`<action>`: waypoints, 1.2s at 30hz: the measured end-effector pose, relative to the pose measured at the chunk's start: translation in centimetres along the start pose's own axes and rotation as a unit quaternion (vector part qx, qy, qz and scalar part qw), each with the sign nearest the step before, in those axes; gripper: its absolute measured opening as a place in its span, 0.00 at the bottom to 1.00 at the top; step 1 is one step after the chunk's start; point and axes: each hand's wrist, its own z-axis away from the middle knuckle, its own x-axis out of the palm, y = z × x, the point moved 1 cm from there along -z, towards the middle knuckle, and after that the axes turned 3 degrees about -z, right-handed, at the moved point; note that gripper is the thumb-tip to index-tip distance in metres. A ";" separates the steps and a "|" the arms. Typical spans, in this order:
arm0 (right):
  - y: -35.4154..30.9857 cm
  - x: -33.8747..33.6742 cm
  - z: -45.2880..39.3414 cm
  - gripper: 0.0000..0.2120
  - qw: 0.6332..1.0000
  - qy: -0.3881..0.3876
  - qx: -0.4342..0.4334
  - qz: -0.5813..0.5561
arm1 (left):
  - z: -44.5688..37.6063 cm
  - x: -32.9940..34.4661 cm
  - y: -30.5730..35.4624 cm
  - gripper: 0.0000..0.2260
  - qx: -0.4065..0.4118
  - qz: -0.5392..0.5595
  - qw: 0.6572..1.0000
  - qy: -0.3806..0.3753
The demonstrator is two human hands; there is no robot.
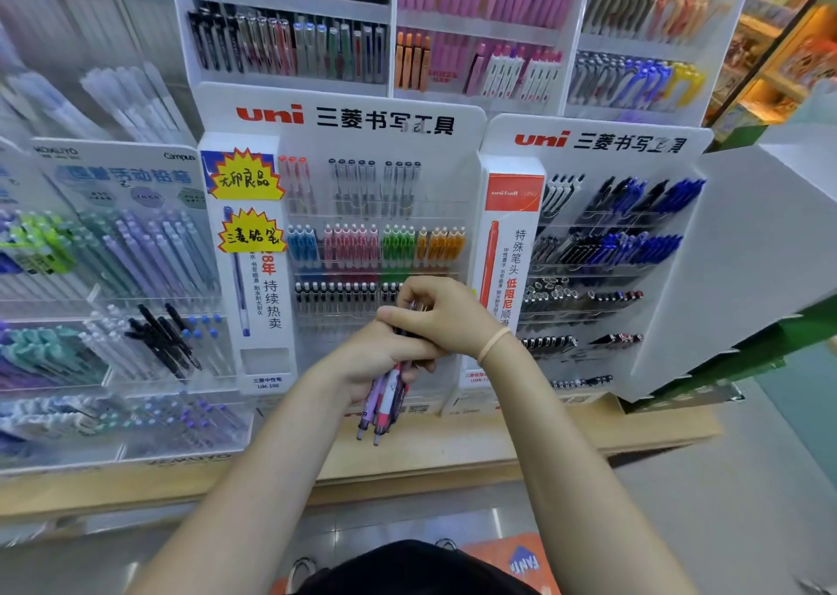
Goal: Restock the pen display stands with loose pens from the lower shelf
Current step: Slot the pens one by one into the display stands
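My left hand (376, 359) grips a bundle of loose pens (382, 406), purple, pink and white, their tips pointing down. Directly above it, my right hand (441, 311) curls over the top ends of the same bundle and pinches one pen there. Both hands hover in front of the middle white pen display stand (344, 119), level with its row of black-capped pens (335, 293). Above that row stand blue, pink, green and orange pens (376, 245). The lowest clear slots of this stand are partly hidden behind my hands.
A second white stand (602, 141) with black and blue pens is on the right. A stand of pastel mechanical pencils (136, 250) is on the left. All rest on a wooden shelf (453, 449). More pen racks (290, 46) rise behind. An orange basket (512, 558) sits below me.
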 end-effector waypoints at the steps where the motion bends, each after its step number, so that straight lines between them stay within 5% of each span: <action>1: 0.1 0.1 0.1 0.13 1.000 -0.005 0.000 -0.018 | 0.2 0.0 -0.1 0.06 -0.003 0.021 1.000 -0.005; 9: 0.7 0.9 0.7 0.10 0.991 0.010 0.015 -0.130 | 1.2 -0.6 -0.6 0.12 0.004 0.047 0.998 -0.040; 16: 2.4 -0.4 0.7 0.11 0.967 0.117 0.057 -0.221 | 2.3 -2.5 -1.6 0.11 -0.062 -0.040 0.992 -0.101; 21: 2.1 0.0 0.8 0.12 0.969 0.069 0.072 -0.226 | 1.9 -2.5 -1.7 0.06 -0.050 -0.051 0.994 -0.087; 24: 1.9 0.0 0.7 0.12 0.966 0.055 0.073 -0.243 | 2.0 -2.7 -1.3 0.05 -0.058 -0.064 0.994 -0.061; 31: 2.0 0.4 0.3 0.12 0.928 0.185 0.087 -0.310 | 2.1 -4.4 -0.2 0.18 0.025 0.067 0.995 0.074; 36: 1.1 2.5 -0.9 0.13 0.867 0.299 0.114 -0.381 | 1.2 -3.3 0.3 0.05 0.135 0.278 0.922 0.234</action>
